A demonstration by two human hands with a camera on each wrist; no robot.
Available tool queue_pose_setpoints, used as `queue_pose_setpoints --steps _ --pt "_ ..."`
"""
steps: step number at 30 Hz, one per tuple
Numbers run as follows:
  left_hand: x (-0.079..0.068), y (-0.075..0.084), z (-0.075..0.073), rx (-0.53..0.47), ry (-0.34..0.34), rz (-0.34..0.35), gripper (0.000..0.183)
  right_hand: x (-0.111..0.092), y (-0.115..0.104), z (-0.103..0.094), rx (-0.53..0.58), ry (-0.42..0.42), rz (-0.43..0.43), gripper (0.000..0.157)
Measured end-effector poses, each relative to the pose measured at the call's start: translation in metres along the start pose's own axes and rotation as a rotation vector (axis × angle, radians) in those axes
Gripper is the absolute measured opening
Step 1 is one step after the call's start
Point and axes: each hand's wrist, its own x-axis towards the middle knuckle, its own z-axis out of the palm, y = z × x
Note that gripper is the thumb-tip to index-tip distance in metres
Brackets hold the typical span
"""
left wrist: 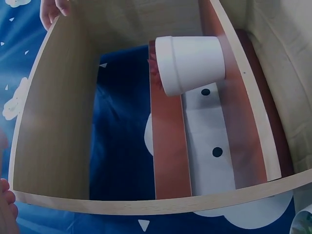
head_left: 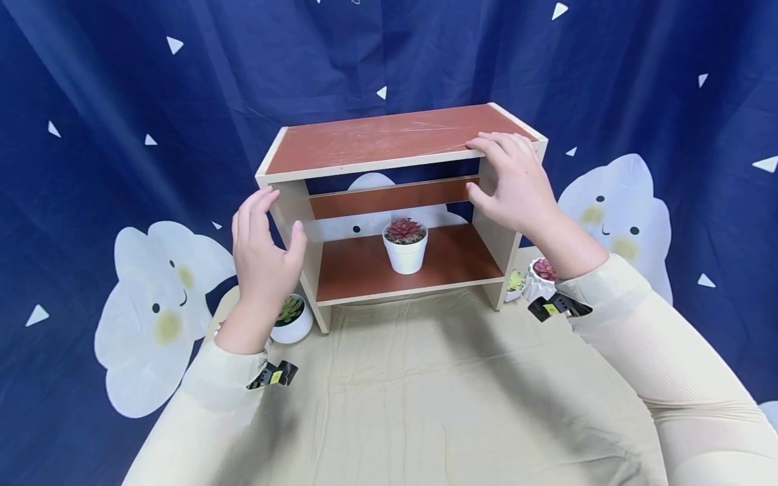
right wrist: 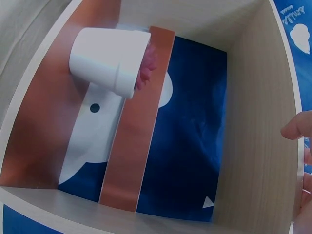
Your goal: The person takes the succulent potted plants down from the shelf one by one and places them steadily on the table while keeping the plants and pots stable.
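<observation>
A small shelf unit (head_left: 401,138) with reddish-brown boards and pale edges stands on the cloth. On its lower board sits a white pot (head_left: 406,256) holding a dark red succulent (head_left: 405,230). My left hand (head_left: 264,260) is raised by the unit's front left upright, thumb apart from the loosely bent fingers, with nothing held. At the front right top corner, my right hand (head_left: 516,179) has its fingers over the top board and its thumb apart in front. In the right wrist view the right thumb (right wrist: 297,126) overlaps the top board's front edge; firm contact cannot be told.
A white-potted green succulent (head_left: 292,317) stands left of the unit, partly behind the left wrist. To the right are a small pale-green plant (head_left: 514,283) and a red succulent in a white pot (head_left: 539,283). A blue curtain (head_left: 389,61) hangs behind; beige cloth (head_left: 413,391) covers the table.
</observation>
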Motion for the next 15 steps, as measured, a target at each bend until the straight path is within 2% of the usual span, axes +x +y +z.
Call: queue_pose_setpoints --steps 5,10,15 --pt "0.005 0.001 0.001 -0.012 0.024 0.007 0.048 0.000 0.000 0.000 -0.002 0.005 -0.003 0.054" --pt "0.011 0.000 0.004 -0.018 0.051 0.045 0.047 -0.001 -0.001 0.000 -0.003 -0.001 0.003 0.054" --pt "0.018 0.003 0.007 0.002 0.040 0.072 0.048 -0.001 0.000 -0.002 -0.008 -0.001 0.003 0.054"
